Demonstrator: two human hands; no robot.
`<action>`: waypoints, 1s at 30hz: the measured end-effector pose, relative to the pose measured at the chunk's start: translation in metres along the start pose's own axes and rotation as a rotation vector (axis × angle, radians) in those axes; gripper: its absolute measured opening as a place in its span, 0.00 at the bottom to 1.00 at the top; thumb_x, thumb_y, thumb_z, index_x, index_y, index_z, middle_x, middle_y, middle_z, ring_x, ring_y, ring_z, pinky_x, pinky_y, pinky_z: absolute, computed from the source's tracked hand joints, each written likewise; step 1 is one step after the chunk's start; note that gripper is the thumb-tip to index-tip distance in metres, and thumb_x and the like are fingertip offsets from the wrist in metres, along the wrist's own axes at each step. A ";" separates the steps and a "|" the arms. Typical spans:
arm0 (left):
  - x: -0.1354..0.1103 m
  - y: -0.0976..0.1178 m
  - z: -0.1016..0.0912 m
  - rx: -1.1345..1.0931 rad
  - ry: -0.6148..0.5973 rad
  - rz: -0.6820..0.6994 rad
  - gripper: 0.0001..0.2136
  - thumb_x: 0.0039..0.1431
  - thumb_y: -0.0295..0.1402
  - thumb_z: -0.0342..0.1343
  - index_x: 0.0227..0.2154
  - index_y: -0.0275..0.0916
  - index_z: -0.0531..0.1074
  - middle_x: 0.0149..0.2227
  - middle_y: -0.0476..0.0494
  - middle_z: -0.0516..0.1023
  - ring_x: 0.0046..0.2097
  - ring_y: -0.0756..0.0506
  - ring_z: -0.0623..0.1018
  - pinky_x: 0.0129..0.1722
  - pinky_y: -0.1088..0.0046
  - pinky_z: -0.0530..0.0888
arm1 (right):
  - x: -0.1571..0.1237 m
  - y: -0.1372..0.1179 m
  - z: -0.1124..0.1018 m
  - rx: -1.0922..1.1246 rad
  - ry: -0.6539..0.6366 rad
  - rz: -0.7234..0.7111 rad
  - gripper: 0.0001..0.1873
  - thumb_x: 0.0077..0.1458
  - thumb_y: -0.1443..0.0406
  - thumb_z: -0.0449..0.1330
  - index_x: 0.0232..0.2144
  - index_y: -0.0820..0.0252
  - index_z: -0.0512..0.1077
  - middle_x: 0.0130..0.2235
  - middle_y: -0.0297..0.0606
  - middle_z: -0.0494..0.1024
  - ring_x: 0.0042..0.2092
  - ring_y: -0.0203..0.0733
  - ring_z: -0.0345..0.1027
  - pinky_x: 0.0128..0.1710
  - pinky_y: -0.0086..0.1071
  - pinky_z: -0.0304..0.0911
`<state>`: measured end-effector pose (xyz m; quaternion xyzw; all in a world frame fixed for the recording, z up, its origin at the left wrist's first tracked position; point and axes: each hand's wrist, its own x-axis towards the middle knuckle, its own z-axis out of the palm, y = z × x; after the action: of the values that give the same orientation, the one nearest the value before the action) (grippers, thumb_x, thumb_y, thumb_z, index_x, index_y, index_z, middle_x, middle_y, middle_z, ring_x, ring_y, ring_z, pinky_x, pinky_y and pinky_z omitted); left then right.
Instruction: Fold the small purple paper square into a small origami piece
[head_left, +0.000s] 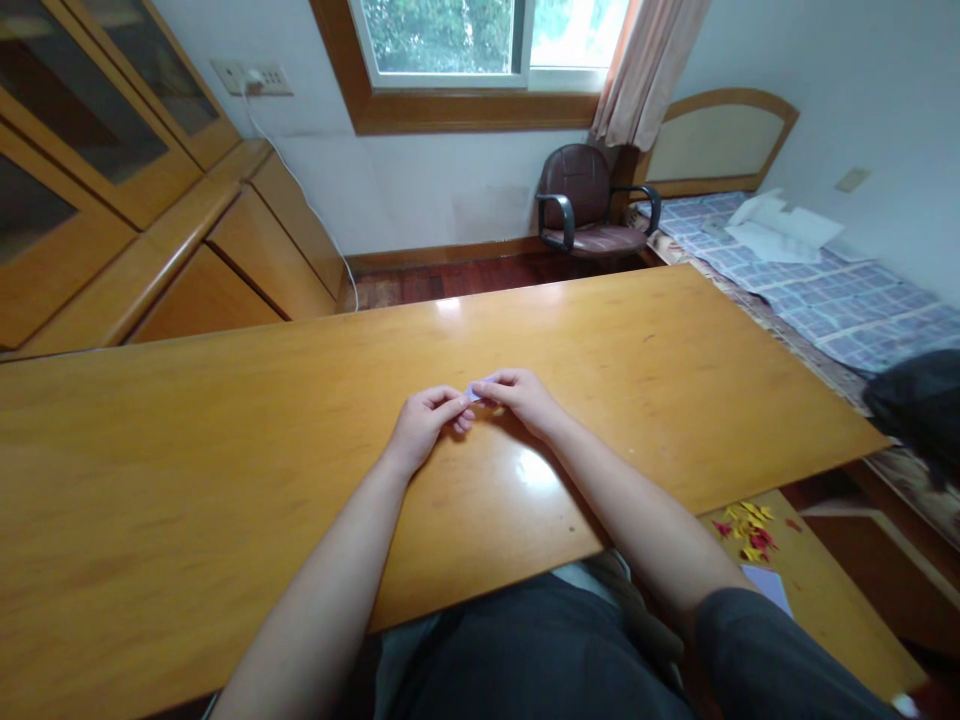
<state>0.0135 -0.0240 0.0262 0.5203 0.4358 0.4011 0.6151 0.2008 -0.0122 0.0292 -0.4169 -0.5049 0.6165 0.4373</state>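
Observation:
Both my hands meet over the middle of a long wooden table (225,450). My left hand (426,422) and my right hand (521,397) each pinch a small pale-blue piece of paper (474,392) between fingertips. The paper is tiny and mostly hidden by my fingers. Both forearms rest on or just above the tabletop.
A lower wooden surface (825,590) at my right holds several small red and yellow folded paper pieces (750,530) and a pale sheet (765,582). A dark office chair (589,205) stands under the window. A bed (825,280) runs along the right; wooden cabinets (150,200) stand left.

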 end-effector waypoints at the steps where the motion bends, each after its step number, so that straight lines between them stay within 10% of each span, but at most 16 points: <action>1: 0.000 0.000 0.000 -0.010 0.000 -0.006 0.11 0.52 0.39 0.64 0.27 0.34 0.77 0.25 0.45 0.79 0.24 0.50 0.75 0.27 0.74 0.72 | 0.000 -0.001 0.000 0.000 -0.006 0.006 0.18 0.47 0.53 0.68 0.25 0.65 0.78 0.23 0.33 0.74 0.27 0.33 0.62 0.31 0.29 0.55; 30: 0.001 -0.003 0.002 0.103 0.059 0.104 0.14 0.53 0.43 0.64 0.34 0.36 0.76 0.27 0.46 0.79 0.28 0.49 0.77 0.32 0.72 0.75 | 0.000 0.004 0.002 0.011 0.092 -0.057 0.19 0.51 0.51 0.64 0.29 0.63 0.78 0.23 0.30 0.68 0.27 0.33 0.57 0.28 0.29 0.50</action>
<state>0.0158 -0.0243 0.0238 0.5612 0.4463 0.4247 0.5527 0.1980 -0.0131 0.0260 -0.4279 -0.4924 0.5867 0.4798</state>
